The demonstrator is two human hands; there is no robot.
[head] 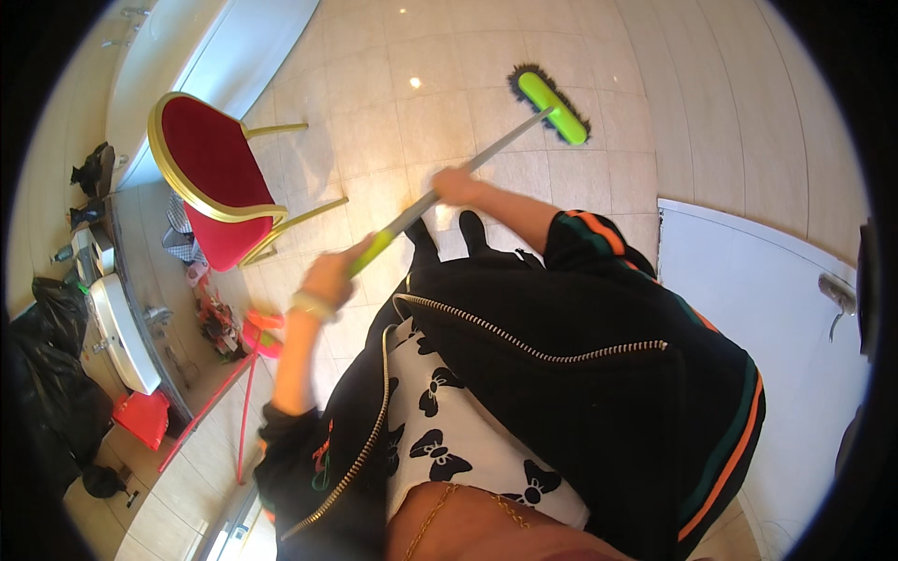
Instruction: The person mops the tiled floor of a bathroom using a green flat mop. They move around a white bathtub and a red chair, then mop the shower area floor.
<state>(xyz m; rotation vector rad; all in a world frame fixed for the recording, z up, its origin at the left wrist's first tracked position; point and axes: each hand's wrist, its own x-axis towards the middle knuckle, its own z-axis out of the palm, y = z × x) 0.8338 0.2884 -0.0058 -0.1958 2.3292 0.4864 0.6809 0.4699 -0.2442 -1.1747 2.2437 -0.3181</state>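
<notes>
A broom with a grey pole (515,140) slants across the tiled floor in front of me. Its bright green head (554,109), fringed with dark bristles, rests on the tiles at the upper right. My left hand (331,282), with a band at the wrist, is closed around the green grip (370,254) at the pole's near end; the hand is slightly blurred. Further down the pole, my right hand (457,186) is wrapped around the grey section. The fingers of both hands are partly hidden.
A red chair with a gold frame (214,165) stands at left, near a bathtub (238,56). Below it are a white washbasin (125,333), a pink long-handled tool (245,393) and black plastic bags (49,379). A white door (751,301) is at right.
</notes>
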